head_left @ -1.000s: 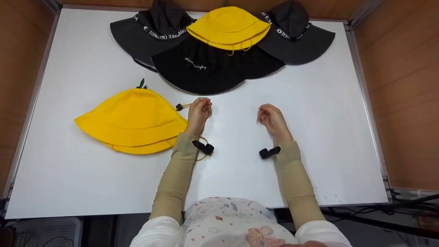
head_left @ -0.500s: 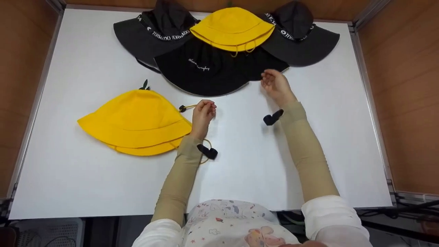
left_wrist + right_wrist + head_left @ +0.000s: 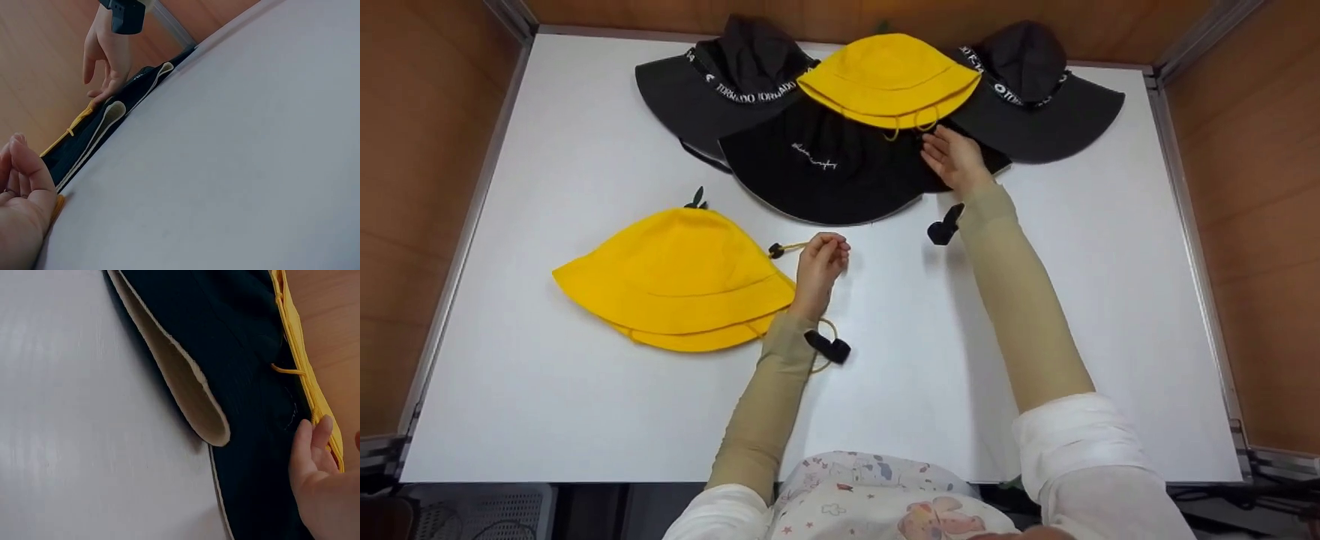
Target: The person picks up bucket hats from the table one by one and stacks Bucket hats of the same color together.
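Note:
A large yellow bucket hat (image 3: 682, 262) with a green leaf tip lies on the left of the white table. My left hand (image 3: 820, 274) is at its right edge, fingers loosely curled with nothing seen in them. The hat's cord (image 3: 791, 247) and black toggle run behind that hand. Farther back, a smaller yellow hat (image 3: 889, 79) lies on a black wide-brimmed hat (image 3: 840, 165) with white script. My right hand (image 3: 956, 159) is over the black hat's right side, fingers extended. In the right wrist view its fingertips are at the smaller yellow hat's brim (image 3: 306, 377); contact is unclear.
Two dark hats with white lettered bands, one left (image 3: 735, 82) and one right (image 3: 1027, 97), flank the pile at the back. Wooden walls (image 3: 1245, 225) with metal edge rails bound the table (image 3: 585, 420). A white basket (image 3: 480, 510) is below the table's left front.
My right hand has moved forward from the table's middle to the pile's right side, its fingers straightening. The left hand stays beside the large yellow hat. The head view has shifted slightly.

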A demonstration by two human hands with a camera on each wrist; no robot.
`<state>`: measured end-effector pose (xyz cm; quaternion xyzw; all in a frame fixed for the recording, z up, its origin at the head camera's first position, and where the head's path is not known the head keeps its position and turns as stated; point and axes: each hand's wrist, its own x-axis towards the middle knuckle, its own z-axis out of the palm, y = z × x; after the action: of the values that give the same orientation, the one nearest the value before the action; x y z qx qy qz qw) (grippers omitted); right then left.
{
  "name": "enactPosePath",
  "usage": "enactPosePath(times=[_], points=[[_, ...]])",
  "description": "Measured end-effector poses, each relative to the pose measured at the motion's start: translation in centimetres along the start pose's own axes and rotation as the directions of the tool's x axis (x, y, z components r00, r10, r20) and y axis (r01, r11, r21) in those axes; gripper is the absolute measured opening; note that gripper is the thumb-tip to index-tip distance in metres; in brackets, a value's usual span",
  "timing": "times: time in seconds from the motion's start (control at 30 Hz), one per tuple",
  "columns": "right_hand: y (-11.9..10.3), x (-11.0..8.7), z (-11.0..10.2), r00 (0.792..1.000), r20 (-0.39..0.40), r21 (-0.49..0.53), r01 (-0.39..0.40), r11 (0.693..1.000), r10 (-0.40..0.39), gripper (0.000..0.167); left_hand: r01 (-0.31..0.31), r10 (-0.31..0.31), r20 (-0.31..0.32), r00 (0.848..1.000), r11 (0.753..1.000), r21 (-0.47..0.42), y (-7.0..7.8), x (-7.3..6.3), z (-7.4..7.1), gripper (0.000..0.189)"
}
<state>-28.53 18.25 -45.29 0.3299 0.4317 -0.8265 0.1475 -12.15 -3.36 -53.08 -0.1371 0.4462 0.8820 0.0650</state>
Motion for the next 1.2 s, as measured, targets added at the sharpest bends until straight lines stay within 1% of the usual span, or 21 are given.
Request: enactPosePath(times=[0.13,0.23,0.3,0.4,0.53,0.63,0.7,0.8,0.93,1.07,1.13,1.2], points=[[0.7,0.7,1.0,1.0,0.026,-0.062,-0.011,0.998,0.013,0.044,0.014,-0.014,0.007,1.0,1.0,0.005,-0.2,-0.3,0.0,0.02],[1.0,1.3,1.7,1.0,0.015,-0.067,-0.022,0.998,0.023,0.041,0.017,-0.018,0.021,1.0,1.0,0.011,-0.2,-0.4,0.1,0.019],[1.1,1.7,2.1,0.999,-0.003,-0.039,-0.036,0.999,0.036,0.038,0.018,-0.018,0.025,1.0,1.0,0.022,-0.1,-0.4,0.2,0.019],[1.1,2.3,2.5,0.997,-0.031,0.067,-0.068,0.995,0.07,0.033,0.026,-0.028,0.03,0.999,0.999,0.035,-0.1,-0.5,0.3,0.018],[1.1,3.0,2.9,0.994,-0.035,0.169,-0.092,0.981,0.1,0.035,0.046,-0.048,0.044,0.998,0.998,0.047,-0.2,-0.6,0.4,0.018],[1.1,3.4,3.2,0.993,-0.047,0.186,-0.102,0.977,0.112,0.038,0.056,-0.059,0.052,0.997,0.997,0.058,-0.3,-0.7,0.4,0.018],[1.1,3.7,3.6,0.99,-0.063,0.189,-0.11,0.976,0.124,0.037,0.06,-0.063,0.054,0.997,0.996,0.065,-0.4,-0.7,0.4,0.017],[1.0,4.2,4.1,0.986,-0.076,0.215,-0.128,0.968,0.147,0.027,0.064,-0.068,0.053,0.996,0.995,0.073,-0.4,-0.8,0.4,0.016],[1.1,4.9,4.7,0.986,-0.058,0.284,-0.137,0.949,0.16,0.014,0.073,-0.077,0.056,0.995,0.995,0.073,-0.5,-0.6,0.3,0.015],[1.1,5.4,5.1,0.988,-0.06,0.308,-0.119,0.944,0.144,0.011,0.083,-0.087,0.057,0.995,0.995,0.062,-0.5,-0.3,0.1,0.015],[1.1,5.5,5.4,0.992,-0.055,0.314,-0.087,0.945,0.11,0.01,0.079,-0.082,0.059,0.995,0.996,0.053,-0.3,0.0,0.0,0.015],[1.0,5.6,5.9,0.997,-0.03,0.351,-0.056,0.935,0.071,0.01,0.069,-0.072,0.059,0.996,0.997,0.045,-0.1,0.2,-0.3,0.016]])
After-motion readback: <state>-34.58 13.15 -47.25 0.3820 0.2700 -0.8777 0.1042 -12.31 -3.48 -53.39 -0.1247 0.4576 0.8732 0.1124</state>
